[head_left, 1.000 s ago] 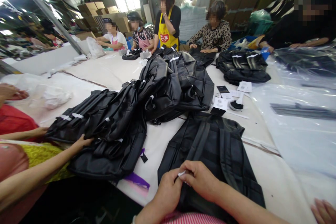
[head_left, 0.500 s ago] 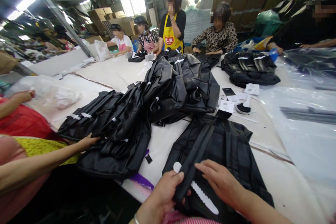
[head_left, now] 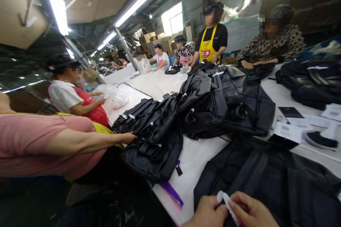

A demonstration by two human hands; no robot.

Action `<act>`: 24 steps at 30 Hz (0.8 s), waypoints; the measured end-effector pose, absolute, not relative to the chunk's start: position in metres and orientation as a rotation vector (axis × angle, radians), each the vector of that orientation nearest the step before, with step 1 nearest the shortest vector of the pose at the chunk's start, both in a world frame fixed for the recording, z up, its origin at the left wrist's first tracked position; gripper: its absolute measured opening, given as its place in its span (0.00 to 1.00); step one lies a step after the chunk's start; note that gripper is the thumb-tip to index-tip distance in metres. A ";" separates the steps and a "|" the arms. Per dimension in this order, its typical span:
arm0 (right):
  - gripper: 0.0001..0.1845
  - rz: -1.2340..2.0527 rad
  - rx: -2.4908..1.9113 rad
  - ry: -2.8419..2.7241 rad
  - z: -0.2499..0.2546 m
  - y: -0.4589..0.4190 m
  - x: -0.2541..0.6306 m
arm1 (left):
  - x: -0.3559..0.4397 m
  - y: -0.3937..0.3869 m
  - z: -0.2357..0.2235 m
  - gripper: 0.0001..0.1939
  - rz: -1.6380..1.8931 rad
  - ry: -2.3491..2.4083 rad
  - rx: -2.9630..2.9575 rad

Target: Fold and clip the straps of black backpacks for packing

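Note:
A black backpack (head_left: 255, 170) lies in front of me with its straps upward. Low in the view, a white serrated paper strip (head_left: 228, 200) is bent upward over a strap of that backpack. My left hand (head_left: 209, 212) is closed, thumb and fingers pressed together at the strip's rounded end. Beside it, my right hand (head_left: 252, 210) pinches the strip's other part between thumb and finger. The hands almost touch, and the lower edge of the picture cuts off both. Most of the strap between them is hidden by my fingers.
More black backpacks (head_left: 223, 99) are heaped across the white table (head_left: 190, 156). A co-worker's hand (head_left: 129, 137) rests on a backpack at left. Paper tags (head_left: 286, 131) and a black-and-white brush-like item (head_left: 321, 139) lie at right. Other people stand around the table.
My view has turned left. My right hand, earlier spread over the backpack, now pinches the white strip. The strip's long end, earlier lying flat under the strap, is now folded up.

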State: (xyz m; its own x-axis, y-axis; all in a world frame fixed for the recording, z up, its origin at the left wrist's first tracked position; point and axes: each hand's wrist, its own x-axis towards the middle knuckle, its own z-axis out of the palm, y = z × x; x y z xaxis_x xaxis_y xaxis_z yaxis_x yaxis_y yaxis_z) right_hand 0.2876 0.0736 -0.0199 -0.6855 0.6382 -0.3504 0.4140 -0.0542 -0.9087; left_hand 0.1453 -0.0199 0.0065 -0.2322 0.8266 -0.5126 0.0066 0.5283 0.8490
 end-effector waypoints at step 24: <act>0.21 2.025 -1.290 -1.904 0.004 0.083 0.272 | 0.148 -0.012 0.020 0.22 0.911 1.494 0.772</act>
